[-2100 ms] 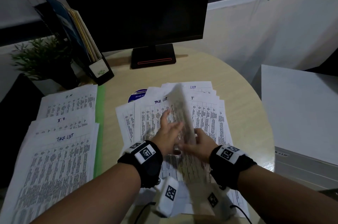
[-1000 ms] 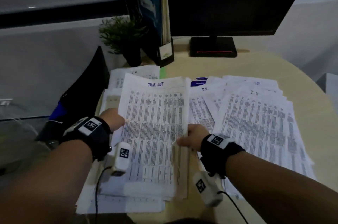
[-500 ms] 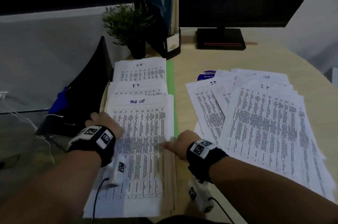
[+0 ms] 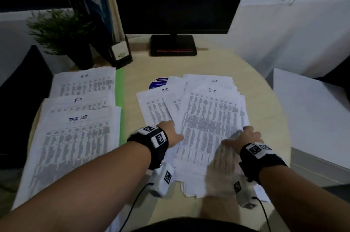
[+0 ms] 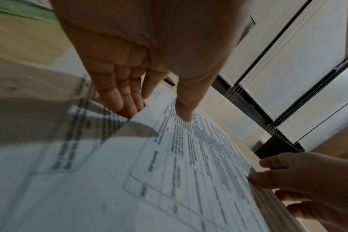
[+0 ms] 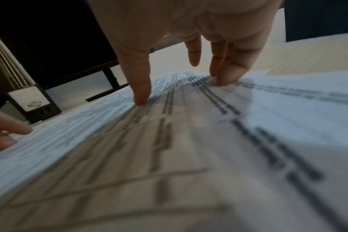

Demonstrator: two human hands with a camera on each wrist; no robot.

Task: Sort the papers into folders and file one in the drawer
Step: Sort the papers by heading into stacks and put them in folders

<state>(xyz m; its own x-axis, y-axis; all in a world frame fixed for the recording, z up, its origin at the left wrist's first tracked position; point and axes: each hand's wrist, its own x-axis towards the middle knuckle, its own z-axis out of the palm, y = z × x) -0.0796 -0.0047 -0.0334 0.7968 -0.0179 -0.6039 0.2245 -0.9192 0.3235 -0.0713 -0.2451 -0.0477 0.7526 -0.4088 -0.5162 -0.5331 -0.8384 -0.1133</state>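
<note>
The unsorted pile (image 4: 206,118) lies at the table's middle right, its top sheet headed "I.T." (image 4: 212,110). My left hand (image 4: 173,131) is at that sheet's left edge; in the left wrist view the left hand (image 5: 157,109) has its fingers (image 5: 119,100) under the edge and its thumb on top. My right hand (image 4: 244,137) pinches the right edge, which curls up and blurs. In the right wrist view the right hand (image 6: 181,89) has its thumb on the sheet. Sorted stacks lie at left: "H.R." (image 4: 85,83), "I.T." (image 4: 79,103), "Task List" (image 4: 75,146).
A green folder (image 4: 119,87) shows under the left stacks. Behind stand a monitor (image 4: 174,0), a file holder with folders (image 4: 121,51) and a potted plant (image 4: 62,30). A blue disc (image 4: 159,82) peeks out behind the pile. A white cabinet (image 4: 310,114) stands at right.
Both hands laid a Task List sheet on the front left stack, then moved right to the unsorted pile and took hold of its top I.T. sheet.
</note>
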